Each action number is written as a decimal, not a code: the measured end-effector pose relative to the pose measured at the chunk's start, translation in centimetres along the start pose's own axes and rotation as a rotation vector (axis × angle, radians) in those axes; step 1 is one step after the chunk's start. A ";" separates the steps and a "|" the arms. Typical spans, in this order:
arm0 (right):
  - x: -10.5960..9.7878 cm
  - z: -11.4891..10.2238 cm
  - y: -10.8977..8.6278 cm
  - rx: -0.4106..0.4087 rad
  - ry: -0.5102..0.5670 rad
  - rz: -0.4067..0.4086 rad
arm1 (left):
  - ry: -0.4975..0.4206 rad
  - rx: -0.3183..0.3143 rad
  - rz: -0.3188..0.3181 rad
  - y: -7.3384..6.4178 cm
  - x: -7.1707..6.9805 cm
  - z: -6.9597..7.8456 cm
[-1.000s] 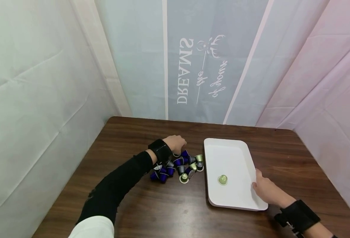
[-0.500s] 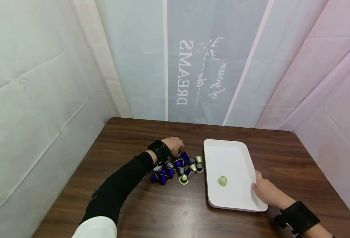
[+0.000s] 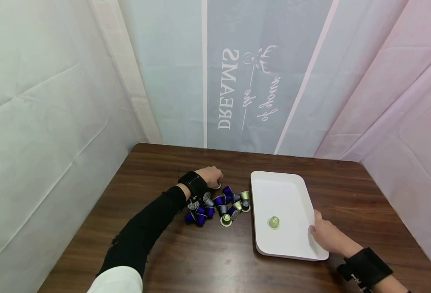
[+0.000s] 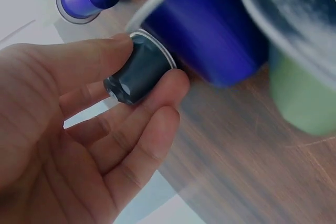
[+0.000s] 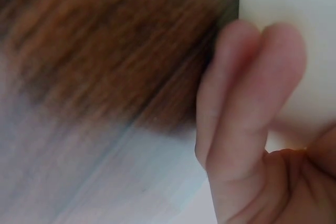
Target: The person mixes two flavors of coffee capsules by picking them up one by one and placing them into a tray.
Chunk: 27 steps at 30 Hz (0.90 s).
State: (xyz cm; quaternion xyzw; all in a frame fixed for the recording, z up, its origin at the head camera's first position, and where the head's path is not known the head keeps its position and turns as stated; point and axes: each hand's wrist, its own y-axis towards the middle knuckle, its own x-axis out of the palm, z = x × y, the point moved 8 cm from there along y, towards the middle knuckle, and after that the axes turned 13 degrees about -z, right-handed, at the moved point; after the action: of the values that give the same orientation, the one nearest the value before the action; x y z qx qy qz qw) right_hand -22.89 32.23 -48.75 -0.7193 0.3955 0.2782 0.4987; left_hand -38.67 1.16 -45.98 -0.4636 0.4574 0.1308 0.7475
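My left hand (image 3: 210,176) is at the far side of a pile of coffee capsules. In the left wrist view its thumb and fingers pinch a dark grey coffee capsule (image 4: 139,72) by its sides, silver rim outward. Blue capsules (image 3: 200,219), grey ones and a few light green ones (image 3: 226,220) lie jumbled below the hand. To the right stands a white tray (image 3: 283,183) with one green capsule (image 3: 273,222) resting rim down in it. My right hand (image 3: 327,234) grips the tray's right side, thumb over the rim and fingers against the outer wall.
Everything stands on a dark wood table (image 3: 186,260). Pale cloth hangs along the left (image 3: 54,122) and right sides, and a blue-grey printed curtain (image 3: 245,138) borders the far edge. The pile's right end lies close beside the tray.
My left hand has drawn slightly left, away from the pile's middle, uncovering capsules near the wrist. The right hand and the tray stay practically where they were.
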 end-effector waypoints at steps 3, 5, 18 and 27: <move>0.0 0.1 0.1 0.001 0.008 -0.003 | -0.026 0.002 0.014 -0.2 -0.5 -0.3; -0.1 0.1 0.2 0.004 0.009 -0.005 | -0.028 0.005 0.040 -0.3 -0.9 -0.4; 0.3 0.2 0.1 0.007 0.011 -0.014 | 0.014 0.155 0.254 -2.2 -5.2 3.7; 0.3 0.2 0.2 0.019 0.032 -0.027 | 0.028 0.301 0.274 -3.2 -6.0 8.8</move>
State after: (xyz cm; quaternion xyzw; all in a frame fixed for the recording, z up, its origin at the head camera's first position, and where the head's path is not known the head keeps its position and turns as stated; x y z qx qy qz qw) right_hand -22.88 32.28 -49.14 -0.7242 0.3963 0.2564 0.5027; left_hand -34.99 7.94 -37.99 -0.2820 0.5408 0.1549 0.7772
